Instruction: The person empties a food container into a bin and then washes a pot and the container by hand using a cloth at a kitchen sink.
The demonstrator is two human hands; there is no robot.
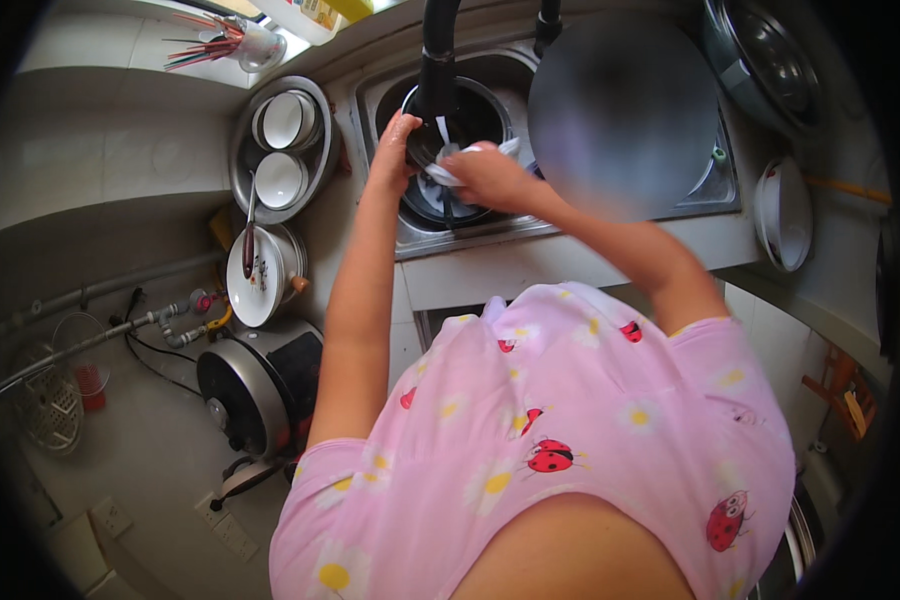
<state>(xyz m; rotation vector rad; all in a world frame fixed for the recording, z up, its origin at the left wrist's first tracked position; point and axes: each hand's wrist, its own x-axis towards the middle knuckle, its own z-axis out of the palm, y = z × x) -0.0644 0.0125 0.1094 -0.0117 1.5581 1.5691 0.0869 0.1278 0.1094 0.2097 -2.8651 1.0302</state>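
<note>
A round metal pot [507, 112] is tipped up in the left basin of the steel sink [412, 244], under the black faucet [439, 67]. My left hand [396, 154] grips the pot's rim on its left side. In my right hand [491, 176] is a bunched white cloth [442, 177], held at the pot's near rim. A stream of water [442, 129] appears to fall from the faucet between my hands. Below the pot, a dark vessel with whitish water [424, 206] is partly covered by my right hand.
An oval metal basin [331, 142] with white bowls [283, 120] stands left of the sink. Nearer are stacked plates [259, 296], a wooden-handled utensil [248, 251] and an electric cooker [247, 397]. At right stand a large metal basin [776, 67] and white bowls [787, 217]. A blurred disc hides the right basin.
</note>
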